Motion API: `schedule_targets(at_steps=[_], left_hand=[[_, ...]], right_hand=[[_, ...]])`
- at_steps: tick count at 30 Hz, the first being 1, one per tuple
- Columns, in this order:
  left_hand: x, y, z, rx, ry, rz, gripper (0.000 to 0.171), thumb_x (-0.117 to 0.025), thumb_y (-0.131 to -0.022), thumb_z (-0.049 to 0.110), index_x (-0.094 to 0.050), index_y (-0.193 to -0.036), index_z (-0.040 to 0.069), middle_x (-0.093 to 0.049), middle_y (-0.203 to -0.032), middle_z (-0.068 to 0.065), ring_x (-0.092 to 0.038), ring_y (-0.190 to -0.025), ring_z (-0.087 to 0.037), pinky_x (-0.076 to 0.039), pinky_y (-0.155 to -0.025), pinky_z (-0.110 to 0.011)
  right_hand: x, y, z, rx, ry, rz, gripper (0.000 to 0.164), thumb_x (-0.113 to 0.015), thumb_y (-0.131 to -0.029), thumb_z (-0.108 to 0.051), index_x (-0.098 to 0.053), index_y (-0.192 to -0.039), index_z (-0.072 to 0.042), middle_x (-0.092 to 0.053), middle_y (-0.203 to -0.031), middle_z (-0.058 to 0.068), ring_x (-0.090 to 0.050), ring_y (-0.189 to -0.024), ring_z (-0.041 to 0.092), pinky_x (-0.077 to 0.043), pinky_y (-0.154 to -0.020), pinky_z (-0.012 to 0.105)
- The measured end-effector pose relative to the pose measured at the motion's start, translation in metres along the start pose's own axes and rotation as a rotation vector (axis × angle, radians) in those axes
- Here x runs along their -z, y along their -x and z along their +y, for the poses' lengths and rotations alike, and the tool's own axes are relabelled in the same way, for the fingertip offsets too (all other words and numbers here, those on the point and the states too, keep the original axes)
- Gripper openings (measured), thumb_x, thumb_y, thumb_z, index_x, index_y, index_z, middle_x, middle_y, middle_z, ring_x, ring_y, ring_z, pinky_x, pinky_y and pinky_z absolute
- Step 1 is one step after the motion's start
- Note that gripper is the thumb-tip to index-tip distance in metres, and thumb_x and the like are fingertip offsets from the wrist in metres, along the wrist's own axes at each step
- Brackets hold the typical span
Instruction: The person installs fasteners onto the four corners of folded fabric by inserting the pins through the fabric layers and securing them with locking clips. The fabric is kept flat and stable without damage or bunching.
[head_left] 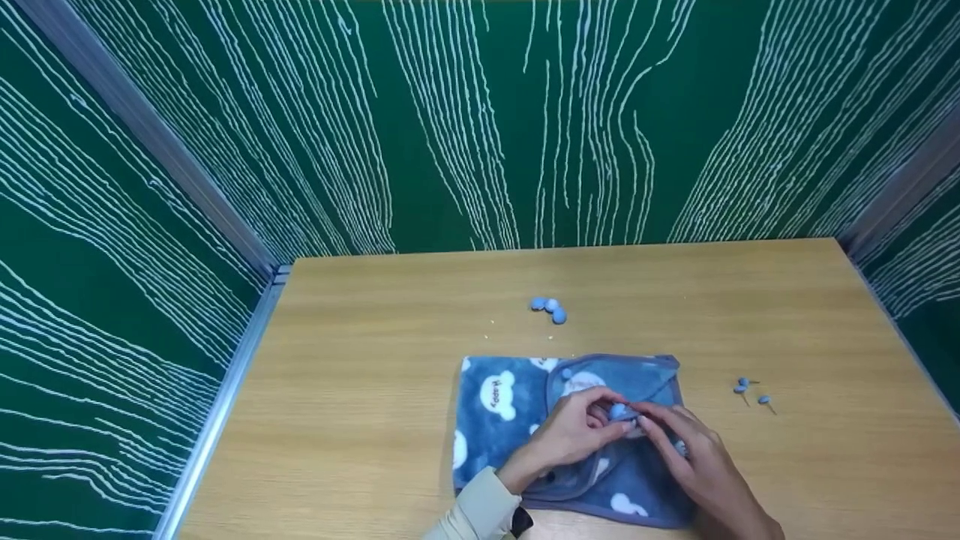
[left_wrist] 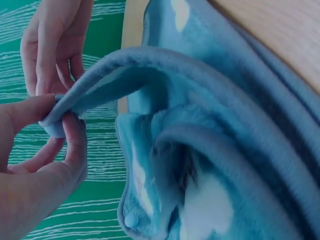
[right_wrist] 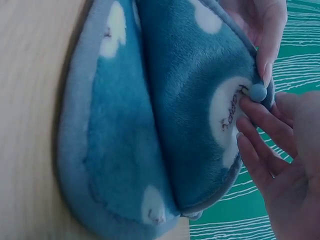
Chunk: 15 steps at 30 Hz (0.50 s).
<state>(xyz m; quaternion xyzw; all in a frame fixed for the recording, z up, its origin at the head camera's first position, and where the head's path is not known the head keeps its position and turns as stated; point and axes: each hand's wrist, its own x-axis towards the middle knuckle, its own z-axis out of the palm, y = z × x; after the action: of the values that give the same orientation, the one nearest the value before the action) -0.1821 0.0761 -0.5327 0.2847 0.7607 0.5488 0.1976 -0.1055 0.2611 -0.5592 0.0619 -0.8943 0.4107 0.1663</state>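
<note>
A folded blue fleece blanket with white bear-head prints and a grey-blue border lies under both hands. My left hand pinches its raised border, beside a small round blue cap. From the other side my right hand holds the same border between thumb and fingers. In the right wrist view, a blue ball-shaped head sits against the fleece near the border, with fingertips of both hands around it. Another round blue piece shows at a lower corner of the blanket in the left wrist view.
Several blue caps lie in a cluster behind the blanket. To its right are three blue-headed pins with thin shafts. Tiny white crumbs dot the wooden table. Green walls with white lines enclose the back and sides.
</note>
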Motion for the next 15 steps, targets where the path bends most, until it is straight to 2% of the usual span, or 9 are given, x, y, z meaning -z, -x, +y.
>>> schedule_targets(at_steps=[7, 12, 15], left_hand=[[0.008, -0.002, 0.0, 0.027, 0.002, 0.055, 0.027, -0.068, -0.088, 0.022, -0.065, -0.112, 0.01, -0.062, -0.095, 0.005, -0.058, -0.076, -0.001, -0.049, -0.07, -0.017], [0.015, -0.003, -0.002, -0.028, -0.024, 0.087, 0.028, -0.067, -0.089, 0.02, -0.065, -0.113, 0.007, -0.065, -0.097, 0.001, -0.058, -0.075, -0.001, -0.049, -0.069, -0.016], [0.019, -0.003, -0.004, -0.048, -0.039, 0.111, 0.029, -0.066, -0.09, 0.02, -0.064, -0.115, 0.005, -0.065, -0.097, -0.002, -0.058, -0.075, -0.001, -0.049, -0.068, -0.016]], right_hand=[[-0.001, -0.012, -0.003, 0.028, 0.024, -0.041, 0.033, -0.061, -0.093, -0.015, -0.062, -0.125, -0.023, -0.061, -0.113, -0.01, -0.056, -0.1, 0.007, -0.034, -0.088, 0.003], [-0.003, -0.021, -0.004, 0.124, 0.022, -0.041, 0.037, -0.06, -0.093, -0.009, -0.059, -0.128, -0.019, -0.061, -0.118, -0.004, -0.056, -0.106, 0.012, -0.033, -0.092, 0.005], [-0.006, -0.026, -0.006, 0.115, 0.028, -0.056, 0.038, -0.06, -0.093, -0.011, -0.058, -0.129, -0.021, -0.06, -0.122, -0.005, -0.057, -0.11, 0.013, -0.034, -0.093, 0.007]])
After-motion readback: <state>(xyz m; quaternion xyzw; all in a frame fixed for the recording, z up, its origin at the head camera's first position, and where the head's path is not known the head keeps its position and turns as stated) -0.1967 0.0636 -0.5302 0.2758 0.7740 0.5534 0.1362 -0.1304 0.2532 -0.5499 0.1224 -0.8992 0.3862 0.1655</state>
